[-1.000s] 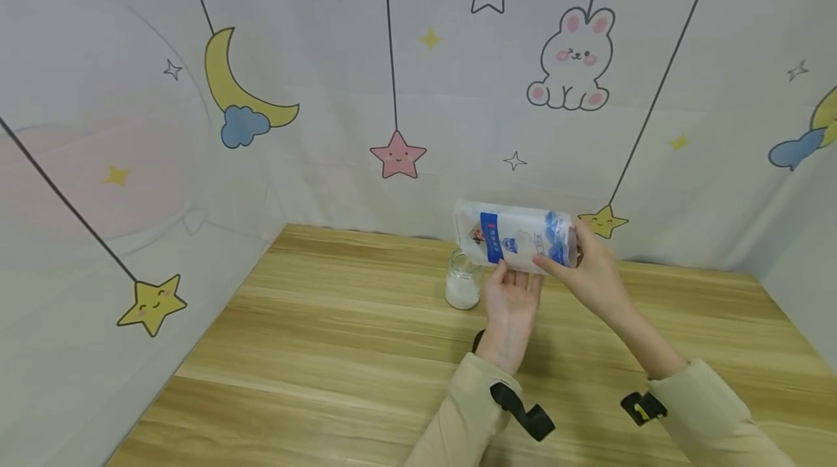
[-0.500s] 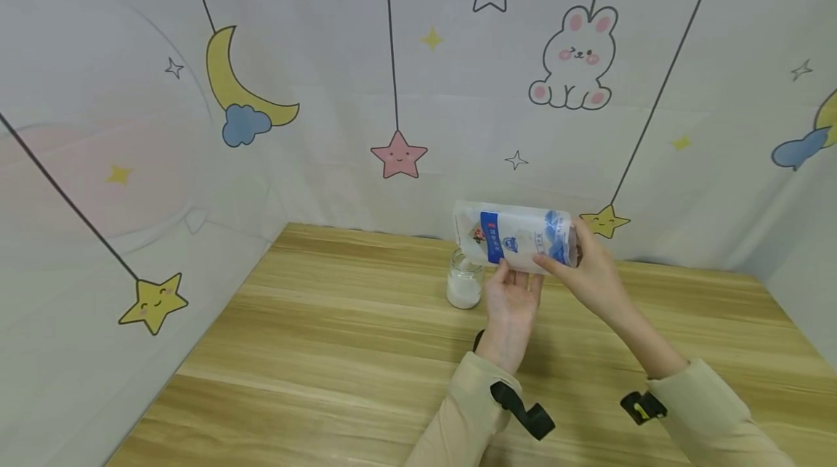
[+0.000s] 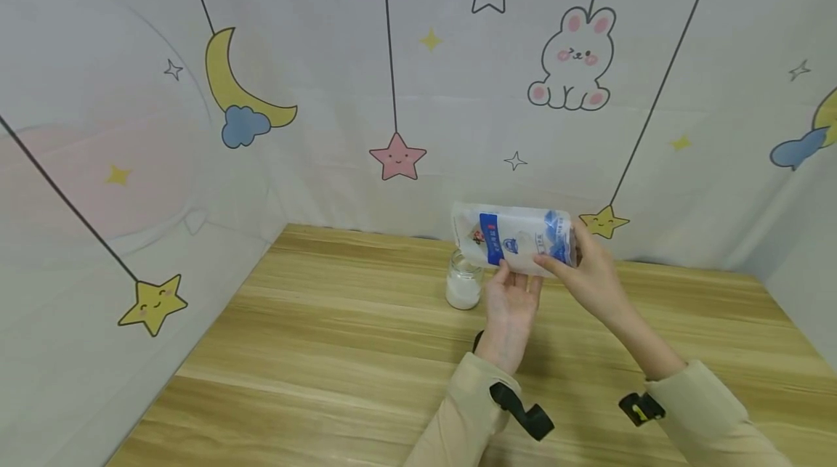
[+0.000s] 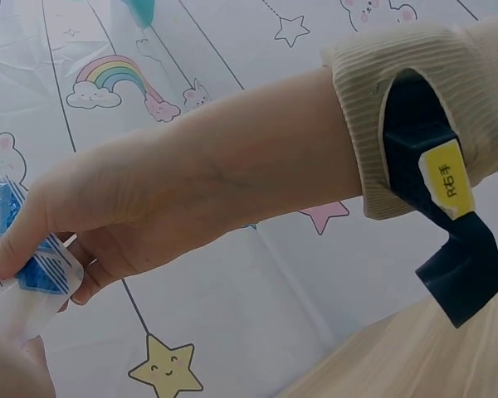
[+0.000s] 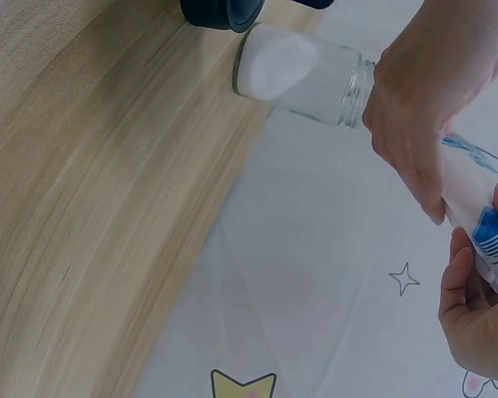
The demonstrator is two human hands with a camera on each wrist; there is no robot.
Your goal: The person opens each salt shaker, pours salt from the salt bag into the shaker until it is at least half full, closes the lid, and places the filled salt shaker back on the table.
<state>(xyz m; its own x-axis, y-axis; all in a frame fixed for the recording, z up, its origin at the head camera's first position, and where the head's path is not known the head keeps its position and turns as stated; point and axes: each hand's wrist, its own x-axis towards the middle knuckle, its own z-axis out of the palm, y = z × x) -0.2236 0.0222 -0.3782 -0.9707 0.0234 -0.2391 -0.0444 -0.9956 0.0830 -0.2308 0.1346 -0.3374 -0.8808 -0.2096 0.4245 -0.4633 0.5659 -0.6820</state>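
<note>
A white-and-blue plastic pouch (image 3: 523, 238) lies tipped on its side in the air, its left end over the mouth of a glass jar (image 3: 464, 285). White powder fills the lower part of the jar, seen in the right wrist view as well (image 5: 278, 62). My right hand (image 3: 591, 274) grips the pouch's right end, thumb in front. From below, my left hand (image 3: 512, 307) holds the pouch near its middle, palm up, thumb against the front and fingers partly hidden behind it. In the left wrist view the right hand (image 4: 75, 207) pinches the pouch's blue-striped end (image 4: 46, 269).
The jar stands toward the back of a wood-grain table (image 3: 314, 329). Behind it hangs a white cloth (image 3: 327, 184) printed with stars, moons and rabbits. Black straps (image 3: 523, 409) circle both sleeved wrists.
The pouch's left end dips very slightly. Both hands keep their hold, and the jar stays in place.
</note>
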